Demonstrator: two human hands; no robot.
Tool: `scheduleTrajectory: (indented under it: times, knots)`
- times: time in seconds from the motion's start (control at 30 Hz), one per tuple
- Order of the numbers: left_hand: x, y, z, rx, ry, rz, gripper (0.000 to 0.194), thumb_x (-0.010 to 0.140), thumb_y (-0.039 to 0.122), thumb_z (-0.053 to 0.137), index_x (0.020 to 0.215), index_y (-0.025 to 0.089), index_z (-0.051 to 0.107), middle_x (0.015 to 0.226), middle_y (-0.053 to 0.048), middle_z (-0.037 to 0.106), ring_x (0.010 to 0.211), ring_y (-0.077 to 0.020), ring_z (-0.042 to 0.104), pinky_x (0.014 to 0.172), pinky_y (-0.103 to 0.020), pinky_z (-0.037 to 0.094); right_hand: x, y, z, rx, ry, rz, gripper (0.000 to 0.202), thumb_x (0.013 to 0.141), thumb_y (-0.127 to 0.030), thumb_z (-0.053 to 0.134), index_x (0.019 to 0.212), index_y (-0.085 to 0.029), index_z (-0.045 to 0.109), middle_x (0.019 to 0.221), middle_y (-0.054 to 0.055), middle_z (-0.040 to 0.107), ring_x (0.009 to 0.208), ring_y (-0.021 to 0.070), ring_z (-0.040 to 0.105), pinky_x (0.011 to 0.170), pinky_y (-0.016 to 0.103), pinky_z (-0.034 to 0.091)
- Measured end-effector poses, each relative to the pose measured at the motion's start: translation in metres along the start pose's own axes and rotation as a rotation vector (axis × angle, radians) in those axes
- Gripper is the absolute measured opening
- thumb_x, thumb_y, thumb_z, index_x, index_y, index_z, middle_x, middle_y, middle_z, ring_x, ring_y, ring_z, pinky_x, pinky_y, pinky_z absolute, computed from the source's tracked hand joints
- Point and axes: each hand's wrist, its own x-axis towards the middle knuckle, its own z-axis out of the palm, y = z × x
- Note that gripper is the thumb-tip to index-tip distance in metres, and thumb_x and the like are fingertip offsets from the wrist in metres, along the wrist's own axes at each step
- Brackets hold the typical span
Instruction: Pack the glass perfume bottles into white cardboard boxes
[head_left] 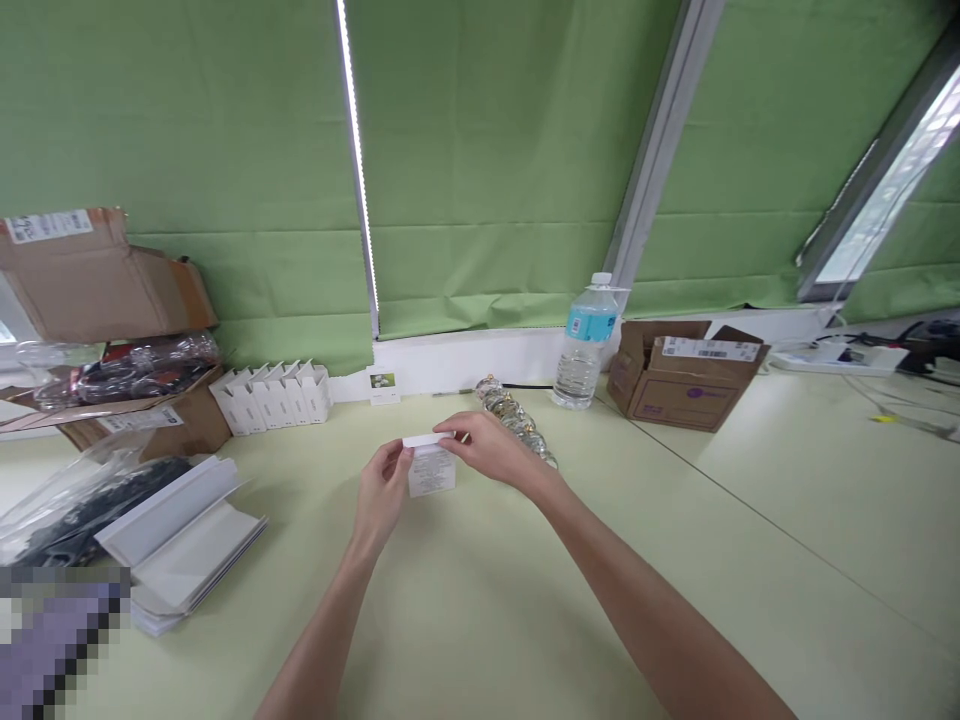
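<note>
Both hands are on a small white box (432, 474) with fine print on the side facing me, held above the tabletop. My left hand (381, 488) pinches its left edge between thumb and fingers. At its upper right, the fingers of my right hand (484, 444) are closed on the top edge, by the narrow white top strip. The box's far side is hidden. Beyond my right hand lies a row of shiny, clear-wrapped round items (517, 415). A row of similar white boxes (271, 398) stands at the back left. Flat white folded cartons (187, 555) are stacked at the left.
A water bottle (585, 350) and an open cardboard box (686, 385) stand at the back right. Cardboard boxes (97, 285) and plastic-bagged dark items (97, 510) crowd the left. A small card (384, 386) leans at the wall. A power strip (840, 357) lies far right.
</note>
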Motion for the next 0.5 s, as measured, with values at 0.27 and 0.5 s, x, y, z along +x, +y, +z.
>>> scheduleTrajectory:
  times: [0.27,0.5]
  knots:
    - [-0.0068,0.0023,-0.0017,0.041,0.0,0.149,0.044,0.084,0.041,0.058,0.125,0.027,0.054,0.132,-0.008,0.055,0.115,-0.0218,0.057,0.093,-0.036,0.049,0.001,0.0061,0.002,0.012,-0.045,-0.008,0.021,0.085,-0.025,0.056,0.096,-0.024,0.074,0.091,0.004,0.069,0.078,0.0175,0.059,0.067,0.026,0.041]
    - [-0.0077,0.0039,-0.0009,0.151,0.047,0.199,0.031,0.086,0.04,0.056,0.111,0.025,0.064,0.126,-0.006,0.06,0.117,-0.0216,0.054,0.092,-0.036,0.05,-0.0004,0.0023,0.0033,-0.05,-0.018,-0.045,0.021,0.088,-0.025,0.053,0.093,-0.021,0.073,0.09,0.005,0.068,0.076,0.017,0.059,0.067,0.026,0.04]
